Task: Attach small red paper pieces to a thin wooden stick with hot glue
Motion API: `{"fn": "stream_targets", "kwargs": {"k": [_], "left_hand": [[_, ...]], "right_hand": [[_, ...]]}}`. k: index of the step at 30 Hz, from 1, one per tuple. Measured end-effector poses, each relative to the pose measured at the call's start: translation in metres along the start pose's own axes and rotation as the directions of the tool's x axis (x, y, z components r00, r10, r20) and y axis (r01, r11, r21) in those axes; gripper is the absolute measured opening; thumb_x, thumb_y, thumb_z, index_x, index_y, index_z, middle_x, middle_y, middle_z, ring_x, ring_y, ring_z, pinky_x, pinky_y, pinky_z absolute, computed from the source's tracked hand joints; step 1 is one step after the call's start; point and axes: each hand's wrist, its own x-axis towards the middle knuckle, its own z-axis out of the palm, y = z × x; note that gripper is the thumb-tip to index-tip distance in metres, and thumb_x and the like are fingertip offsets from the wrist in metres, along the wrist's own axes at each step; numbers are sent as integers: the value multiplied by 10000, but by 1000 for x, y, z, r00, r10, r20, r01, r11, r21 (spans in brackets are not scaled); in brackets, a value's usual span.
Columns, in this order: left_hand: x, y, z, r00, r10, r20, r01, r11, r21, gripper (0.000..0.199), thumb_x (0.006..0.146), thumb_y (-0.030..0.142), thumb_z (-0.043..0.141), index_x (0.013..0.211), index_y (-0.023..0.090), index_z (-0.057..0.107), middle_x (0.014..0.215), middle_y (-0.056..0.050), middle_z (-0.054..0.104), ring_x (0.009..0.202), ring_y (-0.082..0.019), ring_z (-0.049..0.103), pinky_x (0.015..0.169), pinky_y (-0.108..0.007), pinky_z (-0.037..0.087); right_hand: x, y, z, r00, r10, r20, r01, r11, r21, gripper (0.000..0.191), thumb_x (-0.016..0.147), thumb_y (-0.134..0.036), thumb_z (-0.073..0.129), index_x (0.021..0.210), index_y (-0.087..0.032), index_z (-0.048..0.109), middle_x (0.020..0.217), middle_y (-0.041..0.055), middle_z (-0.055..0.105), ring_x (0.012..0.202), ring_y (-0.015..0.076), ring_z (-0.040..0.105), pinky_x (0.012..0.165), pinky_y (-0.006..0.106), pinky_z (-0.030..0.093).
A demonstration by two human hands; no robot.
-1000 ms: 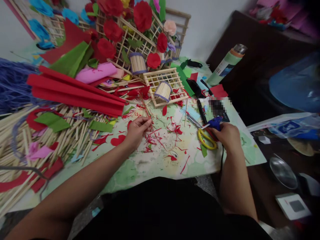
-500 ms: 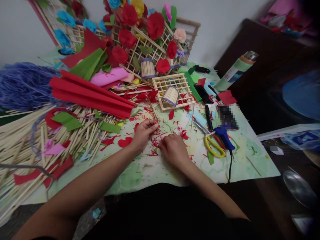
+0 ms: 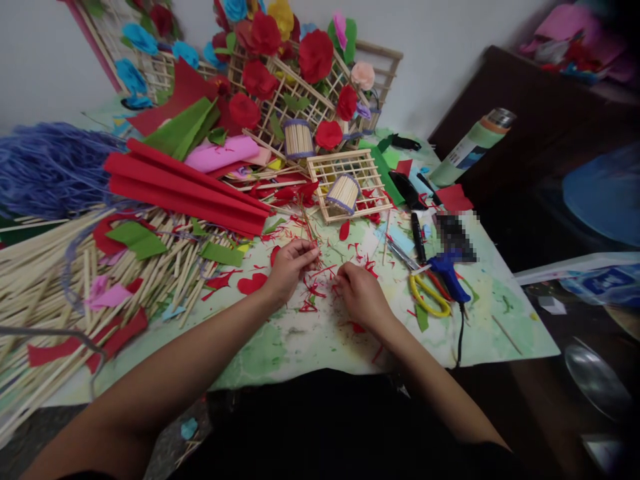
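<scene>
My left hand (image 3: 291,272) is closed in a pinch on a bunch of thin brownish stems (image 3: 308,225), which point away from me over the table. To its right, my right hand (image 3: 364,295) hovers low with its fingers drawn together; whatever they hold is too small to make out. Fine red paper scraps (image 3: 311,291) lie scattered between and around both hands. A red paper petal (image 3: 251,284) rests just left of my left hand. Beyond the hands stands a small wooden lattice (image 3: 325,212) with a little stick-built basket (image 3: 343,194) on it.
Scissors with yellow handles (image 3: 425,297), a blue glue gun (image 3: 451,277) and a black marker (image 3: 417,238) lie to the right. Folded red paper (image 3: 185,190) and many wooden sticks (image 3: 40,280) cover the left. A green bottle (image 3: 473,150) stands at the back right.
My right hand has moved to the right, away from my left hand, uncovering more red scraps. The left hand keeps its pinch on the stems. The view has shifted slightly.
</scene>
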Motion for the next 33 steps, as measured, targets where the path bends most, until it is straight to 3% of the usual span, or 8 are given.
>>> {"fn": "stream_targets", "kwargs": {"k": [4, 11, 21, 33], "left_hand": [[-1, 0, 1, 1000, -3, 7, 3, 1000, 21, 182, 643, 231, 738, 722, 137, 604, 582, 26, 568, 517, -63, 489, 526, -189, 374], [-1, 0, 1, 1000, -13, 16, 12, 999, 46, 168, 624, 225, 755, 700, 142, 629, 600, 23, 579, 528, -64, 501, 533, -192, 387], [0, -1, 1, 999, -46, 9, 45, 997, 69, 166, 596, 223, 768, 666, 139, 644, 605, 21, 576, 552, -69, 506, 546, -199, 392], [2, -3, -2, 998, -51, 26, 48, 993, 112, 154, 621, 232, 766, 685, 145, 657, 651, 13, 599, 592, -76, 513, 583, -208, 388]], "right_hand": [[12, 7, -6, 1000, -15, -2, 15, 985, 170, 205, 838, -163, 489, 988, -151, 628, 842, 69, 679, 776, 172, 592, 726, 281, 416], [28, 7, -14, 1000, -25, -7, 26, 956, 293, 148, 811, -199, 529, 791, -169, 672, 718, 38, 681, 661, 151, 593, 642, 268, 424], [25, 13, 7, 998, 29, 61, -55, 863, 501, 137, 776, -237, 535, 747, -161, 644, 659, 7, 638, 588, 117, 538, 565, 231, 394], [22, 10, 2, 994, 35, 101, -88, 800, 593, 152, 754, -234, 539, 758, -158, 670, 683, 21, 660, 593, 121, 542, 566, 235, 406]]}}
